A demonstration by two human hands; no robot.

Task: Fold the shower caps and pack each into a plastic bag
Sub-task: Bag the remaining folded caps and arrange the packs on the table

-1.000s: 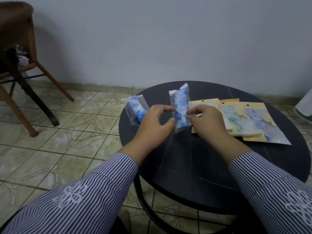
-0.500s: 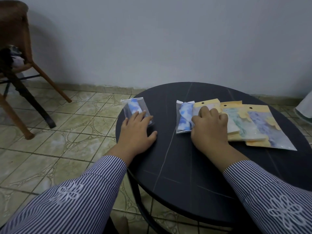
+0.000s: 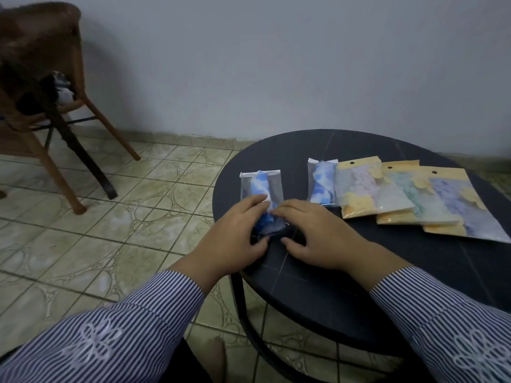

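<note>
A clear plastic bag with a folded blue-and-white shower cap (image 3: pixel 261 186) lies near the left edge of the round black table (image 3: pixel 345 272). My left hand (image 3: pixel 235 239) and my right hand (image 3: pixel 315 233) both rest on its near end, fingers pinching the bag between them. A second bagged blue-and-white shower cap (image 3: pixel 321 185) lies flat further right, untouched, beside the yellow packets.
Three yellow-backed packets (image 3: pixel 401 194) with pastel contents overlap in a row on the table's right side. A brown wooden chair (image 3: pixel 41 78) stands at the far left on the tiled floor (image 3: pixel 110 230). A grey wall is behind the table.
The bag I held up a second ago now lies next to the yellow packets. My right hand left it and joined my left hand on the left bag.
</note>
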